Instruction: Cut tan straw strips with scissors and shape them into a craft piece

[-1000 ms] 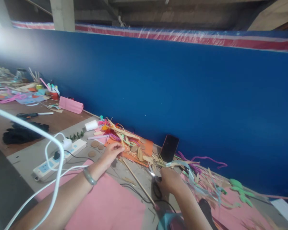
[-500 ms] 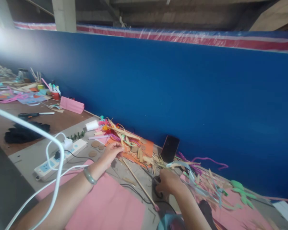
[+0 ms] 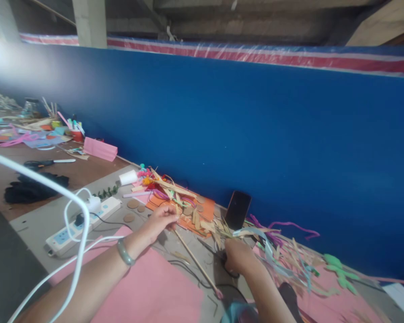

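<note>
My left hand (image 3: 163, 219), with a bangle (image 3: 125, 252) on its wrist, is closed in a pinch at the upper end of a thin wooden stick (image 3: 197, 260). A scrap of pale material shows at the fingertips; its kind is unclear. The stick slants down towards me to a pinkish tip. To the right, my right hand (image 3: 238, 256) is wrapped round dark-handled scissors (image 3: 211, 248), their blades pointing left towards the stick. Beyond both hands lie dry husk strips (image 3: 198, 220) on an orange sheet (image 3: 207, 207).
A phone (image 3: 238, 210) leans on the blue partition (image 3: 256, 134). At left are a power strip (image 3: 84, 224), a white cable (image 3: 79, 264) crossing close in front, and a paper cup (image 3: 128, 177). Pink paper (image 3: 155, 287) lies nearest me; a green figure (image 3: 338, 269) sits at right.
My left hand has shifted slightly right along with the top of the stick. The scissors have turned, and their blades now show more clearly, pointing left.
</note>
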### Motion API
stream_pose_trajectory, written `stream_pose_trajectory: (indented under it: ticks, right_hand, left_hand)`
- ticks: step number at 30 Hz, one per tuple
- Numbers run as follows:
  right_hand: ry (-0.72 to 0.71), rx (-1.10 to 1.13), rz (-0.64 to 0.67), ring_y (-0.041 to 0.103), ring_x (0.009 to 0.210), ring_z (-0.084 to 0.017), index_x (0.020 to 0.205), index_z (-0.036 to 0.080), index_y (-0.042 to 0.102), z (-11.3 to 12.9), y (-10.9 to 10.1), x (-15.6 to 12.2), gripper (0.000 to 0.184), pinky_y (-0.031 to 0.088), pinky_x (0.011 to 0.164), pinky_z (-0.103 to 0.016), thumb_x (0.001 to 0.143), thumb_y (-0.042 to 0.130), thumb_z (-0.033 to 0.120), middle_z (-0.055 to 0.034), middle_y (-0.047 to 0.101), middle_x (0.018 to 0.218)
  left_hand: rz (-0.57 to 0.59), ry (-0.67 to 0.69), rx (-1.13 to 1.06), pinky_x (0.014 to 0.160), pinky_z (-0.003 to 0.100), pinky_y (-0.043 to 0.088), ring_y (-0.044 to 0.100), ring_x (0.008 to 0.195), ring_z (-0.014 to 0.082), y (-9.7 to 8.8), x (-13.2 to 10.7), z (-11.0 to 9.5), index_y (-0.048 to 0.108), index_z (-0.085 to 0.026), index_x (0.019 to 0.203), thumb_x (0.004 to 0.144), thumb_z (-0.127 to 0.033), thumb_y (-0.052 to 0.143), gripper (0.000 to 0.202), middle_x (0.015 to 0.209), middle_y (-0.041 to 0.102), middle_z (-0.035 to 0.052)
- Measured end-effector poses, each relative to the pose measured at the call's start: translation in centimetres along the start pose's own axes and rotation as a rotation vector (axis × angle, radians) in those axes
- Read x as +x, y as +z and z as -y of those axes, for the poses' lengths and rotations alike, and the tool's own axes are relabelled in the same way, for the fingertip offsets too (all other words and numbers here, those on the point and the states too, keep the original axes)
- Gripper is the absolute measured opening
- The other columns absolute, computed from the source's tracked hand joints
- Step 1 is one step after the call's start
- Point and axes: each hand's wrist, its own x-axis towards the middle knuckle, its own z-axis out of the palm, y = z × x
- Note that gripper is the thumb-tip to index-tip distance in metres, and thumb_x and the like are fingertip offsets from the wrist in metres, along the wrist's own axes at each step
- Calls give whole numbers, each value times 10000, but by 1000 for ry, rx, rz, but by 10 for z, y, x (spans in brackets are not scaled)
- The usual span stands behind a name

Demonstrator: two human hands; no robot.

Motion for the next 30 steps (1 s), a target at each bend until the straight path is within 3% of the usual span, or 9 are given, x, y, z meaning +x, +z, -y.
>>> stream_pose_trajectory:
  ticks: [5, 9, 14, 18, 21, 30]
  right_hand:
    - [-35, -31, -4, 672, 783, -282, 705, 153, 678, -6, -19, -18, 222, 403, 586, -279, 535, 607, 28, -123, 694, 781]
    - [-89, 55, -136, 607, 646, -211, 600, 187, 588, -5, -35, -32, 77, 290, 526, -265, 624, 573, 116, -57, 642, 657]
    - [-236, 487, -280, 440, 532, -123, 624, 196, 499, 12, -34, -20, 126, 278, 511, -245, 736, 542, 234, 17, 526, 567]
    - [-330, 866, -252, 394, 554, -104, 681, 196, 471, 27, -23, -4, 226, 308, 514, -223, 716, 624, 359, 45, 464, 612]
    - [-380, 989, -194, 357, 561, -95, 723, 199, 463, 34, -18, -1, 315, 305, 510, -216, 649, 692, 402, 61, 418, 650]
    - [-388, 839, -253, 325, 568, -97, 668, 191, 465, 46, -11, -3, 267, 265, 521, -225, 715, 668, 358, 67, 398, 606]
  left_hand:
    - [63, 20, -12, 513, 195, 381, 541, 504, 94, 1, -1, 2, 564, -156, 711, 725, -341, 677, 216, 541, 576, -28]
    - [80, 64, -22, 488, 182, 364, 510, 471, 79, 5, -4, 4, 587, -142, 712, 742, -320, 674, 200, 517, 586, -19]
    - [79, 77, -84, 520, 205, 429, 573, 501, 105, 11, -11, 1, 577, -153, 762, 733, -282, 686, 172, 571, 636, -1]
    - [72, 85, -103, 554, 219, 467, 601, 525, 117, 14, -14, -9, 585, -148, 724, 721, -258, 679, 145, 562, 633, 2]
    - [38, 68, -88, 533, 213, 467, 594, 504, 114, 16, -15, -12, 599, -142, 693, 722, -277, 673, 156, 541, 627, 5]
    - [61, 64, -69, 459, 212, 455, 576, 436, 115, 19, -17, -7, 613, -133, 693, 754, -388, 667, 268, 502, 614, 10]
